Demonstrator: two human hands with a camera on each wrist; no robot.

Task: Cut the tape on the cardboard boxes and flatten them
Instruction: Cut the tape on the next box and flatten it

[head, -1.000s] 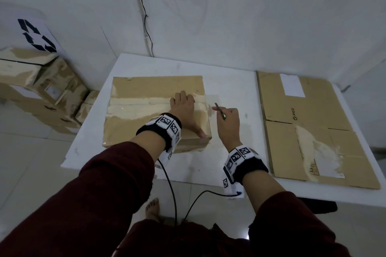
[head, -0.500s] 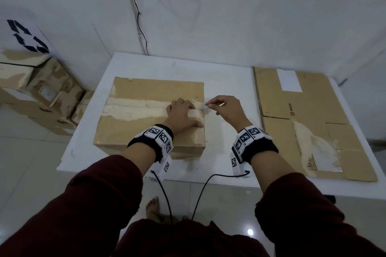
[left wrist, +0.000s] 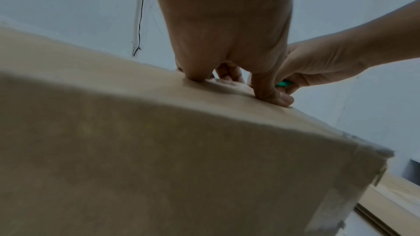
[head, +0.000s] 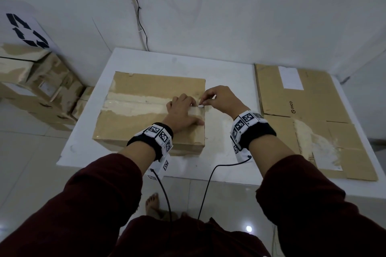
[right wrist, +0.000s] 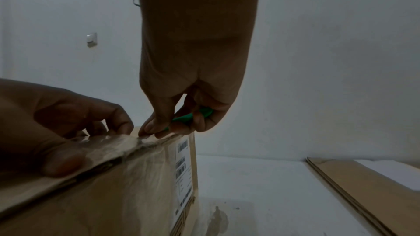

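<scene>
head view: your left hand (head: 183, 113) presses flat on the sealed cardboard box (head: 133, 129) while your right hand (head: 221, 100) grips a green cutter (right wrist: 193, 117) at its tape (head: 133, 104).

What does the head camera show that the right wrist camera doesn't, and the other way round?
Only the head view shows the stacked boxes on the floor, the recycling sign and the box's whole taped top. Only the right wrist view shows the green cutter in the right hand and the label on the box's side. Both show the box, the left hand pressing on it, and the flattened cardboard.
</scene>
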